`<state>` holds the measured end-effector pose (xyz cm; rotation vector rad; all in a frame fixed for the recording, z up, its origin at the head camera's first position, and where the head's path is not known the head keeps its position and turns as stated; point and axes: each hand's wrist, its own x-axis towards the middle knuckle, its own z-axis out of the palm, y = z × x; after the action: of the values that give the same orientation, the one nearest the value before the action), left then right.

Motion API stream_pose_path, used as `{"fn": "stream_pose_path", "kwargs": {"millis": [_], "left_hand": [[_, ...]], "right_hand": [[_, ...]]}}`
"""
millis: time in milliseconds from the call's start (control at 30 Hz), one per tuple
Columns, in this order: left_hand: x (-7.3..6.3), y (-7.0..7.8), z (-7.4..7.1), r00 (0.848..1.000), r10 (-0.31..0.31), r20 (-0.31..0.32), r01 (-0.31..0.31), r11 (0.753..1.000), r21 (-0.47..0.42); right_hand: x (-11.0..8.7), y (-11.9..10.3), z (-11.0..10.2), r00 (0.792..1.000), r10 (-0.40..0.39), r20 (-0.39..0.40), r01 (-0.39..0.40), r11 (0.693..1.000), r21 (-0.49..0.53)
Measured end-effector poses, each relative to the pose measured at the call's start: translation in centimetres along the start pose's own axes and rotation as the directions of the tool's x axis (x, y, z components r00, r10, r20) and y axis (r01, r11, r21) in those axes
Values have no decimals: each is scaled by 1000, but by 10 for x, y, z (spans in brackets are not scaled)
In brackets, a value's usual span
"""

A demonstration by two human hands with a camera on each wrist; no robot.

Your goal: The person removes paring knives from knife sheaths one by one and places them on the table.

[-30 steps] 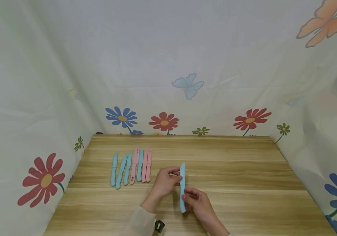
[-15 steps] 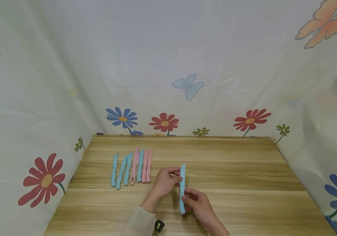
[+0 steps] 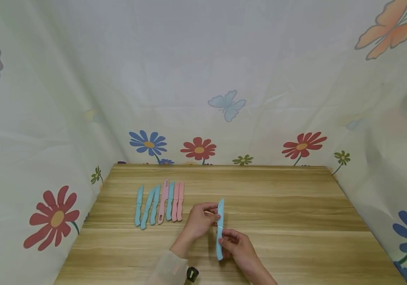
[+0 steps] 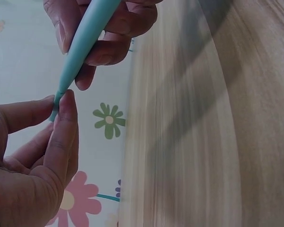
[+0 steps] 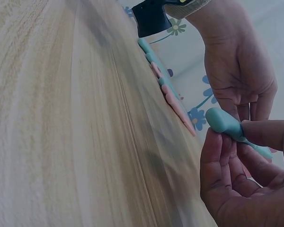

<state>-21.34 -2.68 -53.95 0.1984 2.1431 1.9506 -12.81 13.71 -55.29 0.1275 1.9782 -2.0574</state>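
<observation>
A light blue knife (image 3: 220, 233) in a matching sheath (image 3: 220, 211) is held upright over the table's front middle. My left hand (image 3: 199, 221) pinches the sheath between thumb and fingers. The handle is held by my right hand (image 3: 239, 247), thumb on one side and fingers on the other. A thin pale line shows where handle and sheath meet. In the left wrist view the left fingers (image 4: 61, 137) squeeze the narrow end, with the thick handle (image 4: 87, 42) above them. The handle's rounded butt (image 5: 220, 120) faces the camera in the right wrist view.
Left of my hands, several blue and pink knives lie side by side on the wooden table (image 3: 278, 198), among them a wider pink one (image 3: 163, 202) with slots. A black strap piece (image 3: 192, 273) sits at my left wrist. Flower-printed cloth (image 3: 260, 79) surrounds the table.
The handle has shifted slightly toward me in my right hand, and a faint line has appeared between it and the sheath. My left hand stays almost still; the view has tilted slightly.
</observation>
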Motion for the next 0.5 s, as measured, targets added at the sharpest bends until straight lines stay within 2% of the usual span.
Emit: {"fn": "stream_pose_path", "kwargs": {"millis": [500], "left_hand": [[0, 7, -2, 1000, -18, -5, 18, 1000, 8]], "right_hand": [[-3, -1, 0, 999, 16, 35, -16, 1000, -4]]}}
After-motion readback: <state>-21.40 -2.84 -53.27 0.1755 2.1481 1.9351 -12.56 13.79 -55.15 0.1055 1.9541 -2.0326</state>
